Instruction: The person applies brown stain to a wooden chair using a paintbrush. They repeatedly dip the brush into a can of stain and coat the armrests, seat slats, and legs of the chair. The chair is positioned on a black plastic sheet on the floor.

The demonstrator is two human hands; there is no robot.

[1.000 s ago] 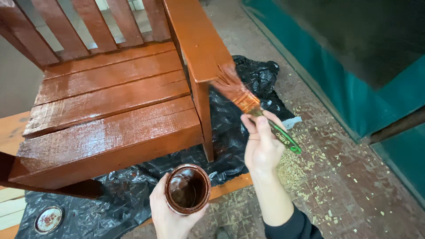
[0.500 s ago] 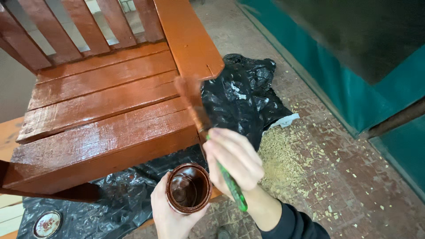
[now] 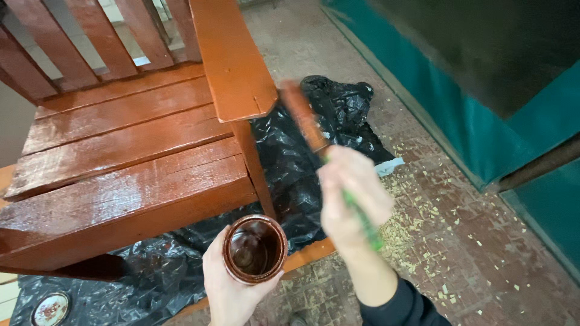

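My left hand [image 3: 226, 287] grips a small round can [image 3: 254, 249] of brown paint from below, its mouth facing up. My right hand [image 3: 353, 196] is closed around a green-handled paintbrush [image 3: 326, 154]; both are blurred by motion. The brown bristles point up and left, just right of the chair's armrest [image 3: 232, 60]. A wooden slatted chair [image 3: 121, 163], glossy with red-brown paint, fills the left half of the view. The can sits below the chair's front right leg [image 3: 257, 169].
Black plastic sheeting [image 3: 314, 151] lies under the chair on a brick floor [image 3: 459, 241] strewn with wood shavings. A round can lid [image 3: 51, 309] rests on the sheeting at lower left. A teal wall [image 3: 483, 139] runs along the right.
My right hand swung the brush from the armrest's front end down toward the can, then back up beside the armrest. The can has stayed put in my left hand.
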